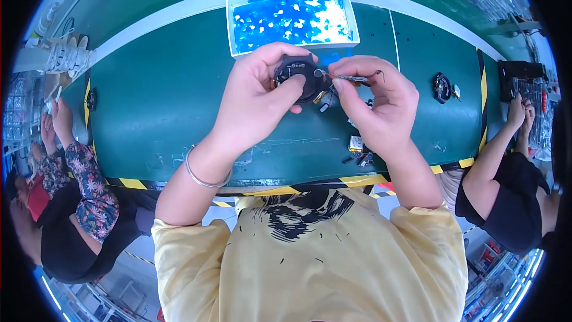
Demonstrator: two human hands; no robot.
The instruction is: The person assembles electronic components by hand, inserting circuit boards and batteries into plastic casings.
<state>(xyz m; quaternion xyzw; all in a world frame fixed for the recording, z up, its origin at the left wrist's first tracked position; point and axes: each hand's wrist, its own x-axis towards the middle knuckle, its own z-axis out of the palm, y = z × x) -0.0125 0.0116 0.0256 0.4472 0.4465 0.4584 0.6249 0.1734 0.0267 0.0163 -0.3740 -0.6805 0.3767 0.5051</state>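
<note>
Your left hand point(262, 92) is gripping the round black part point(300, 77); your right hand point(372, 98) is pinching a thin tool point(353, 77), which could slip and scratch it.

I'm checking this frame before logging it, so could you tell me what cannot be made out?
- Round black part: mostly covered by the left hand, head view.
- Thin tool in the right hand: tip too small.
- Blue pieces in the white tray: blurred by glare.

Left hand point(256, 98) gripping round black part point(296, 74) above green bench point(161, 89). Right hand point(378, 101) pinching thin metal tool point(351, 76), tip touching part. White tray point(235, 24) of blue pieces behind. Small bits near right wrist. Second black part point(441, 87) well apart, right.
</note>
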